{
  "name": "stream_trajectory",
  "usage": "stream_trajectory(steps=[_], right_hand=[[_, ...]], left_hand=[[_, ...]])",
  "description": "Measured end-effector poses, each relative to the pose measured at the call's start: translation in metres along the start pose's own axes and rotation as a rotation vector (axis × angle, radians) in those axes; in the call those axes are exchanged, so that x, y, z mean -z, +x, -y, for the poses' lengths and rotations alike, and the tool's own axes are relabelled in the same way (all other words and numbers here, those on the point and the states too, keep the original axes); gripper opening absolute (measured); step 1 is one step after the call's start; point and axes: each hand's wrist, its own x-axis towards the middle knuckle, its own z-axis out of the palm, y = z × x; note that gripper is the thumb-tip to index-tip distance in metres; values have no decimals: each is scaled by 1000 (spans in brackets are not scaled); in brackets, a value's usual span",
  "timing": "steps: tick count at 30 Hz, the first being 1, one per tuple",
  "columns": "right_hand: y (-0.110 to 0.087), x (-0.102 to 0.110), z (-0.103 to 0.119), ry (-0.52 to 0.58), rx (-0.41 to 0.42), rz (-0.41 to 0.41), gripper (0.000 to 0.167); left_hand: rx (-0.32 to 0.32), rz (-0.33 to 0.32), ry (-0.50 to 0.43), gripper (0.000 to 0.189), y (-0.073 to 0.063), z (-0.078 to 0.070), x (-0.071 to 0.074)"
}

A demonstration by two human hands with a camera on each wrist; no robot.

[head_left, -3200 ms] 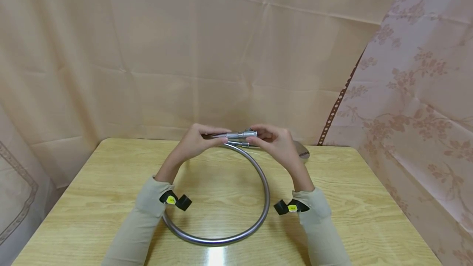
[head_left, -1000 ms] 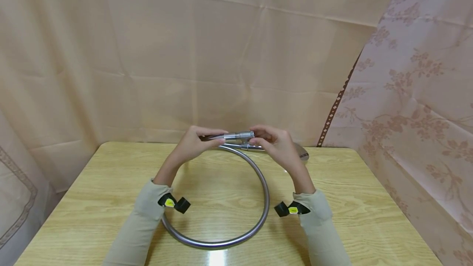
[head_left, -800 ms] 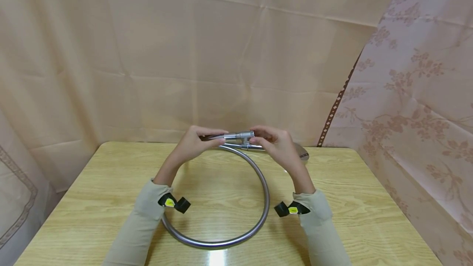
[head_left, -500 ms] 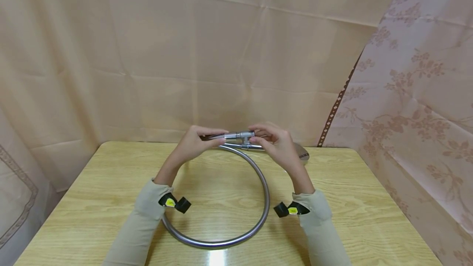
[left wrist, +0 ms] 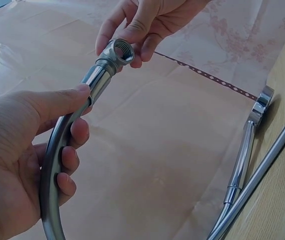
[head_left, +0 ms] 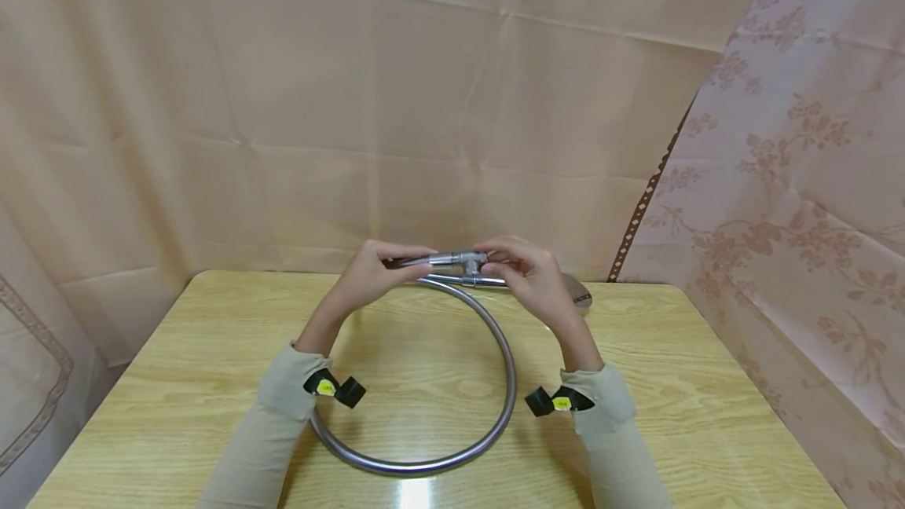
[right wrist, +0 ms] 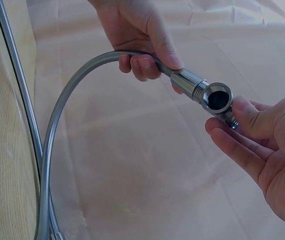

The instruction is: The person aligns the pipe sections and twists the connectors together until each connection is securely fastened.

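A grey metal shower hose (head_left: 511, 383) loops over the table. My left hand (head_left: 371, 273) grips it just behind its shiny end sleeve (left wrist: 98, 82), thumb along the top and fingers curled beneath. At the tip of that sleeve sits a chrome pipe fitting (head_left: 472, 259) with a side branch; its threaded round opening (left wrist: 124, 50) shows in the left wrist view. My right hand (head_left: 526, 269) pinches the fitting's far end between thumb and fingers, covering part of it. Behind them lies a chrome shower head (head_left: 578, 291) with its handle (left wrist: 242, 160), joined to the hose.
The wooden table (head_left: 622, 383) carries the hose loop in front of my hands. A beige cloth (head_left: 424, 100) hangs right behind its far edge, and a flowered cloth (head_left: 799, 203) hangs on the right. Black wrist cameras (head_left: 349, 392) sit on both sleeves.
The fitting has turned on the hose end, its side branch now pointing downward. My right fingers have shifted slightly over it; my left hand keeps its grip with little movement.
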Motion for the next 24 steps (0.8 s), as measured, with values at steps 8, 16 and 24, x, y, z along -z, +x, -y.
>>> stream_trajectory(steps=[8,16,24], right_hand=[[1,0,0,73,-56,-1,27],[1,-1,-2,87,-1,24,31],[1,-2,-4,72,21,9,33]], left_hand=[[-4,-5,6,29,-1,-2,-2],[-39,-55,58,29,-1,-1,-5],[-117,-144,258,26,-2,-2,-10]])
